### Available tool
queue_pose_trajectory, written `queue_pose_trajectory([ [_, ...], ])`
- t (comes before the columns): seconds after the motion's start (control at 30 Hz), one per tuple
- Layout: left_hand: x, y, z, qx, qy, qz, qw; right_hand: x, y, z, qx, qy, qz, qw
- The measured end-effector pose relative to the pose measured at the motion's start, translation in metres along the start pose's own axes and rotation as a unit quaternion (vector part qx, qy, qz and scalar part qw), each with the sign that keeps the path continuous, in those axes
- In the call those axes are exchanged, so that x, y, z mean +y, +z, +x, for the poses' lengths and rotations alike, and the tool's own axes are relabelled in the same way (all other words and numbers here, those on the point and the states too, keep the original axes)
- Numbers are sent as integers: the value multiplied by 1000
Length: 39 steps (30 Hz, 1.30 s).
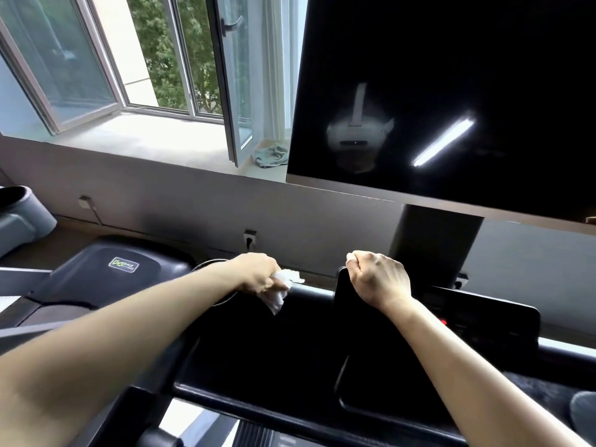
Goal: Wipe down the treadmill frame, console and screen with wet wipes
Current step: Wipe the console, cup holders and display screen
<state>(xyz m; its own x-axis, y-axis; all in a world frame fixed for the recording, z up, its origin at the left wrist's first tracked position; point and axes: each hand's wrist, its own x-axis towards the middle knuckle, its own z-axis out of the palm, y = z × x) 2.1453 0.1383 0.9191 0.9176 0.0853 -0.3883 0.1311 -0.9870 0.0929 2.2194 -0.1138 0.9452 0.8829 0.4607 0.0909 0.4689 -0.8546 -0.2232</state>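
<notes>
Landmark is the black console (274,350), low centre, with both bare forearms reaching over it. Left hand (258,274) is at the console's far left edge, fingers curled round a crumpled white wet wipe (279,293). The wipe hangs out below the fingers and touches the console's top edge. Right hand (377,280) is closed in a fist at the far edge of the console, sitting on the top left corner of the raised control panel (467,304). A small white scrap (350,259) pokes out at the thumb side of the fist; cannot tell whether it is a second wipe. The hands are apart, at about the same height, with a gap of console edge between them. A red light (443,322) glows on the control panel, right of the right wrist. The screen (451,75) is above and behind the console, large, black and off, reflecting a bright strip light. The dark post (435,233) carrying it rises just behind the right hand. The frame bar (258,400) runs along the console's near side, under the forearms. Left of the console is the hood of a neighbouring treadmill (96,279) with a green logo. Behind the console is a grey wall with a socket (250,241). Above and left of the console is an open window (80,59), and a green cloth (271,155) lies on the sill (145,137).
</notes>
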Motion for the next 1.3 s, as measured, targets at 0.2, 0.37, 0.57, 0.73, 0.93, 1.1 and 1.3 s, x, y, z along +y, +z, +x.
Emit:
queue_pose_trajectory([
  [0.2,71,49,15,209,-38,-21,977,16,-17,-11,26,-44,124,991],
  [0.37,90,35,19,287,-59,-175,940,30,-20,-37,99,-70,133,984],
  [0.57,124,4,15,238,-85,-436,864,36,-19,-44,75,-27,109,991],
  [0.73,130,19,3,210,-1,-517,830,41,-11,-49,84,-39,110,990],
  [0.93,113,39,3,153,-7,-729,667,42,-2,-49,103,-38,110,988],
  [1.1,120,42,8,267,-54,-687,673,45,5,-48,106,-42,104,988],
  [1.3,130,20,16,259,-49,-801,538,51,10,-47,107,-62,98,987],
])
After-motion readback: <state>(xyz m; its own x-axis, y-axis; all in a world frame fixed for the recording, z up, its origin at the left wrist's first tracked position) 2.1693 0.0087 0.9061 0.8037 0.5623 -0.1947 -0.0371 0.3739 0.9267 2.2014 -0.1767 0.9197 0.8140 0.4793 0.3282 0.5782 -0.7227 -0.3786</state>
